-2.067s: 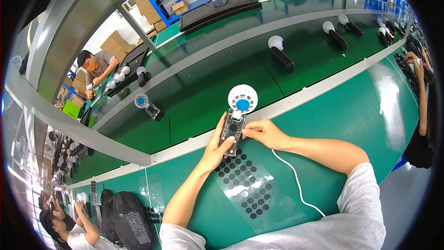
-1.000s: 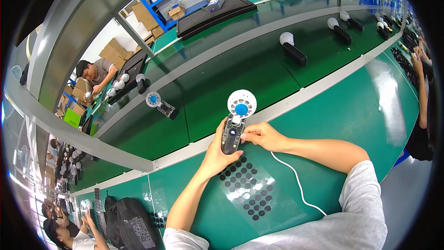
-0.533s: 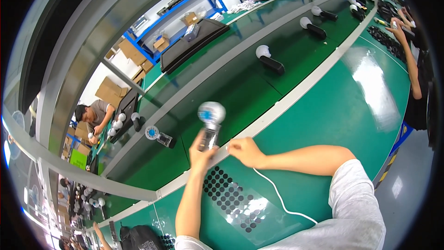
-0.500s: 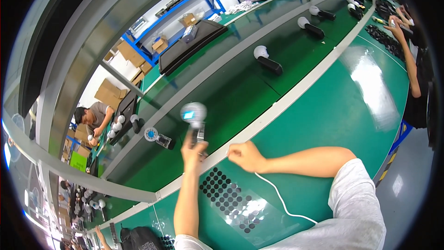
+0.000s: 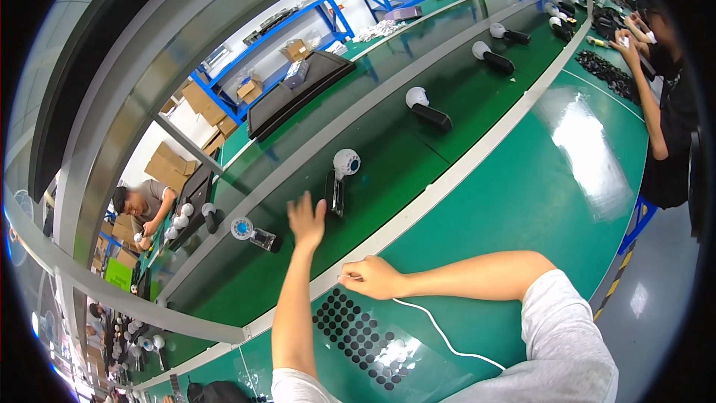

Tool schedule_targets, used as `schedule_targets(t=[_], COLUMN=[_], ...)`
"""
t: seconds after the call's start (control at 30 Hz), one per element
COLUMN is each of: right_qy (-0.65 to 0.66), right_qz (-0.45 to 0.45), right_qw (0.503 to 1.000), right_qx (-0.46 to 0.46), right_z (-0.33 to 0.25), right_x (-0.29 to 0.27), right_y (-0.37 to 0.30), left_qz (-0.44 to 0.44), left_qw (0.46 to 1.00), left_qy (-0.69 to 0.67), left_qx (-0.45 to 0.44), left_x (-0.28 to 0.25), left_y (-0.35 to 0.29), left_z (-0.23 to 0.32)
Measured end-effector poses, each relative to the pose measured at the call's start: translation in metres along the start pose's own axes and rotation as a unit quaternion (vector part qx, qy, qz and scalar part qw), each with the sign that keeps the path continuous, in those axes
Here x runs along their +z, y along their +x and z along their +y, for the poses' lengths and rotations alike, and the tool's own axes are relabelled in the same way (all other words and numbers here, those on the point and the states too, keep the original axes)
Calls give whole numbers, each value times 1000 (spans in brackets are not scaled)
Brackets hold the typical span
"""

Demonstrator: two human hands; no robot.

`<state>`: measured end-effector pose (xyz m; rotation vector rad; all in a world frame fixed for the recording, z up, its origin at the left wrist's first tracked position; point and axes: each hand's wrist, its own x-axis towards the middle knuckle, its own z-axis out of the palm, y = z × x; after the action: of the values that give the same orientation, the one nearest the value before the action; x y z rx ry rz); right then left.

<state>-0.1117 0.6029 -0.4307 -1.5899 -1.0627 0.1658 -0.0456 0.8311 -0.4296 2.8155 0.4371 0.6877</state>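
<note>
My left hand [image 5: 306,222] is open over the green belt, fingers spread, holding nothing. Just to its right, and apart from it, lies a handheld device with a round white head [image 5: 346,162] and a dark, partly clear handle [image 5: 337,195]. A similar device with a blue-centred round head [image 5: 242,228] lies left of that hand. My right hand [image 5: 373,277] is closed at the near edge of the belt, gripping a white cable [image 5: 440,328]. A bit of the cable shows at its fingertips; the rest runs across the bench toward me.
Below my right hand lies a clear sheet of round black pads [image 5: 350,328]. More white-headed devices [image 5: 429,108] sit along the belt [image 5: 388,172]. Metal frame posts [image 5: 201,302] stand at left. A co-worker [image 5: 145,205] bends over at far left; another person's arm [image 5: 645,93] is at right.
My left hand has let go of the white-headed device, which now lies on the belt, and has drawn slightly left, opening. My right hand has shifted a little left and down.
</note>
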Motion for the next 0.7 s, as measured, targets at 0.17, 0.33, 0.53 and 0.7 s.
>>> schedule_targets(t=[0.17,0.33,0.53,0.7], right_qy=[-11,-16,23,5], right_qz=[13,13,-2,-6], right_qw=[1000,999,999,1000], right_qx=[-25,-25,-23,-13], right_z=[7,9,6,8], right_x=[5,3,0,-3], right_y=[-3,1,0,-2], left_qz=[83,40,185,-188], left_qw=[936,992,983,926], left_qy=[308,101,7,-57], left_qx=[-148,-62,0,-323], left_x=[-9,-37,-53,-90], left_y=[-12,-27,-53,-38], left_z=[-89,-118,-118,-98])
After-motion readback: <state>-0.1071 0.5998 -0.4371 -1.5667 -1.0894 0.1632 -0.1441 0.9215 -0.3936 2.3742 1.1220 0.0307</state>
